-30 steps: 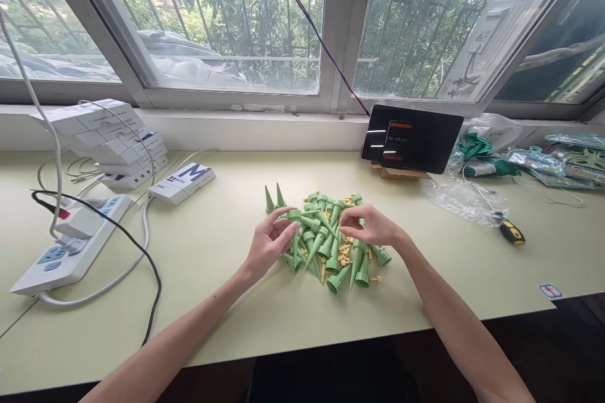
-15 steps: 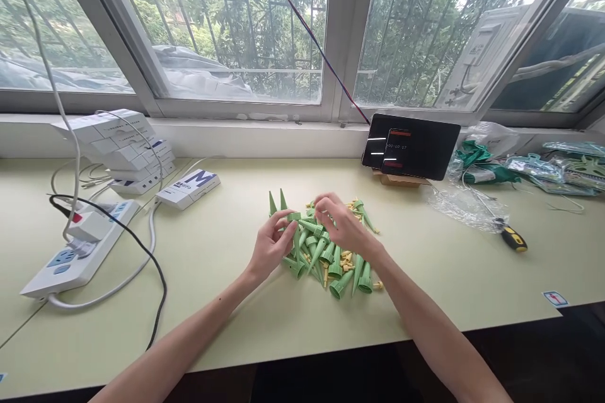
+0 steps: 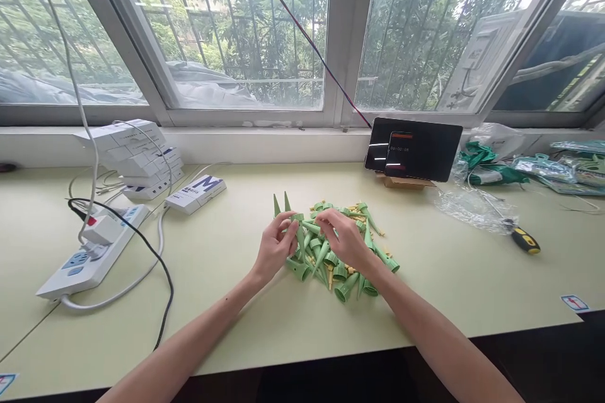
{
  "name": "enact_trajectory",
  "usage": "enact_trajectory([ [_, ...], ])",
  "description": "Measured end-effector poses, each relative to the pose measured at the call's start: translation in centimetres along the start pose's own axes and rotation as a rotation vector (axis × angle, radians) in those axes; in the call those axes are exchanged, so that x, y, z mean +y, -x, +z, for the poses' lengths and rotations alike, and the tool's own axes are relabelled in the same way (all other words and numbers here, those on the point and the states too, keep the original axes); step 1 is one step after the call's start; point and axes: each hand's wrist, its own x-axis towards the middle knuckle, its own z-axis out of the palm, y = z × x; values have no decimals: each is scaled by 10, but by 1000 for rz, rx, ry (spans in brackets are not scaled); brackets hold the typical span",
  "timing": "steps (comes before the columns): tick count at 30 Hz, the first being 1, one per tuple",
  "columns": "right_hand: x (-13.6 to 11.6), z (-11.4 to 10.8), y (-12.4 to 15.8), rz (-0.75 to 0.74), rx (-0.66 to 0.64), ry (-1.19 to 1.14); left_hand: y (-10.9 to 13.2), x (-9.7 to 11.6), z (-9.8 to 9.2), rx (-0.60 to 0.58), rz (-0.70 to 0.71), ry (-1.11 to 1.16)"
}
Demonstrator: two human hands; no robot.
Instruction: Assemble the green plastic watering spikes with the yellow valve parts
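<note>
My left hand [image 3: 276, 244] is closed on a green plastic spike [image 3: 299, 233], its wide collar up by the thumb and its point down. Close by on the right, my right hand [image 3: 341, 232] has its fingers pinched together over the pile; whatever sits between the fingertips is too small or hidden to make out. Under and around both hands lies a heap of green spikes [image 3: 346, 288] mixed with small yellow plastic pieces [image 3: 330, 277]. Two more green points [image 3: 287, 201] stand upright just behind my left hand.
At the left are a power strip [image 3: 94, 258] with cables, stacked white boxes [image 3: 146, 157] and a single box [image 3: 196, 194]. A tablet and phone [image 3: 420, 148] lean by the window. Right of them lie plastic bags [image 3: 491, 170] and a yellow-black screwdriver [image 3: 524, 240].
The view has shifted slightly. My right hand has moved a little lower, closer to the left hand's spike. A green spike now shows beside my right wrist. The left hand keeps its hold.
</note>
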Motion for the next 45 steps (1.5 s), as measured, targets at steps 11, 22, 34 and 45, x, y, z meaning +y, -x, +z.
enact_trajectory([
  [11,3,11,4,10,70,-90,-11,-7,1,19,53,-53],
  [22,10,5,4,52,141,-126,-19,-16,14,24,169,-176],
  [34,2,7,5,69,165,-65,-4,-10,7,-16,101,-160],
  [45,1,4,5,82,142,-7,-3,-6,10,-10,30,-69],
])
